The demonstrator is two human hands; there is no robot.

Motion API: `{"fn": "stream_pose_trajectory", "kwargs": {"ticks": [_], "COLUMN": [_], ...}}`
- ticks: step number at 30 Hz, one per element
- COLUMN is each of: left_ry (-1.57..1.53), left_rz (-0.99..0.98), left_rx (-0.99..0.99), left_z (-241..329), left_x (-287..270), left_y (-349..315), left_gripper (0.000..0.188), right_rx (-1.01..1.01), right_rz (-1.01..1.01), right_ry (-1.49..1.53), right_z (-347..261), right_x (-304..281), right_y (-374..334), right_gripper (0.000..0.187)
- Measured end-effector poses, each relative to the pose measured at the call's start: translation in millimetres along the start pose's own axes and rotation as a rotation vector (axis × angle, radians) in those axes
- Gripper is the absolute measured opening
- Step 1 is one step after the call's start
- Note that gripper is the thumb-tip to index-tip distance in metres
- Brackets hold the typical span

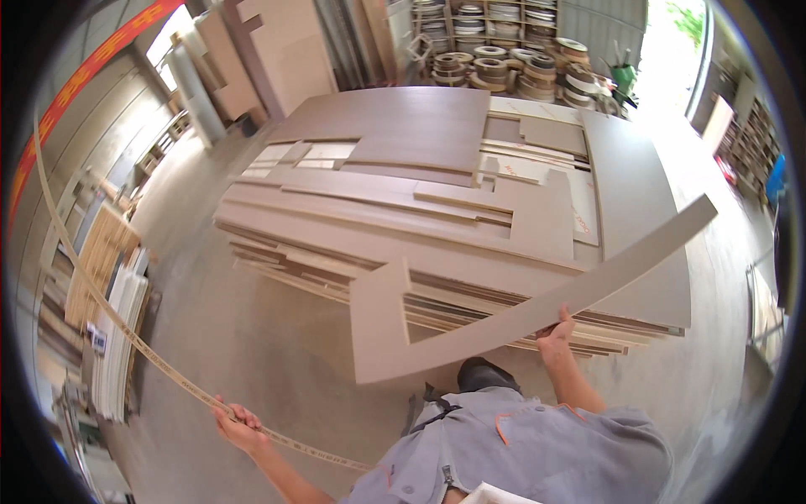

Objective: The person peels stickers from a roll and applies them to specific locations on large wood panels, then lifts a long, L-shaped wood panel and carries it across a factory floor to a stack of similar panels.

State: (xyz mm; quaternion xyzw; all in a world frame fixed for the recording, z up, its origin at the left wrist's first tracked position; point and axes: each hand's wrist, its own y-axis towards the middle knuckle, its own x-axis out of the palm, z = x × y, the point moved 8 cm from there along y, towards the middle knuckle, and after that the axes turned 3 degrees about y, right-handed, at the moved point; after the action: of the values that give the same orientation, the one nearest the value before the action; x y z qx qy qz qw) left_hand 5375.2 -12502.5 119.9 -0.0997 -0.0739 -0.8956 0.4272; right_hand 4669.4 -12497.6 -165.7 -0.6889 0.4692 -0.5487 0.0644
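Observation:
My right hand [555, 334] grips the lower edge of a long L-shaped grey-brown board offcut [470, 328], held up in front of me over a low stack of boards [403, 218]. The offcut runs from a wide foot at lower left up to the right, tip near the stack's right side. My left hand [238, 422] is closed on a long thin strip of edge banding [109, 311] that curves up to the far left and trails behind me to the lower right.
The wide board stack [638, 202] fills the middle of the concrete floor [252, 336]. Panels and strips lean on racks at the left [113, 286]. Rolls of edge banding [504, 67] are piled at the back. Tall boards [285, 50] lean at back left.

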Motion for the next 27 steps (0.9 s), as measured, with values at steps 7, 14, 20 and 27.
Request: {"fn": "stream_pose_trajectory", "kwargs": {"ticks": [7, 14, 20, 27], "left_ry": [0.140, 0.131, 0.246, 0.106], "left_rz": [-0.081, -0.224, -0.055, -0.364], "left_rx": [-0.035, -0.050, 0.017, 0.096], "left_z": [-57, -52, -16, -32], "left_x": [127, 208, 297, 374], "left_y": [123, 202, 205, 282], "left_gripper": [0.044, 0.029, 0.054, 0.055], "right_rx": [0.207, 0.466, 0.662, 0.547], "right_rz": [-0.033, -0.147, -0.085, -0.029], "right_ry": [-0.075, -0.124, -0.138, -0.015], "right_z": [139, 240, 333, 387], "right_x": [66, 186, 235, 260], "right_y": [-21, 40, 48, 72], "right_gripper": [0.031, 0.030, 0.029, 0.032]}}
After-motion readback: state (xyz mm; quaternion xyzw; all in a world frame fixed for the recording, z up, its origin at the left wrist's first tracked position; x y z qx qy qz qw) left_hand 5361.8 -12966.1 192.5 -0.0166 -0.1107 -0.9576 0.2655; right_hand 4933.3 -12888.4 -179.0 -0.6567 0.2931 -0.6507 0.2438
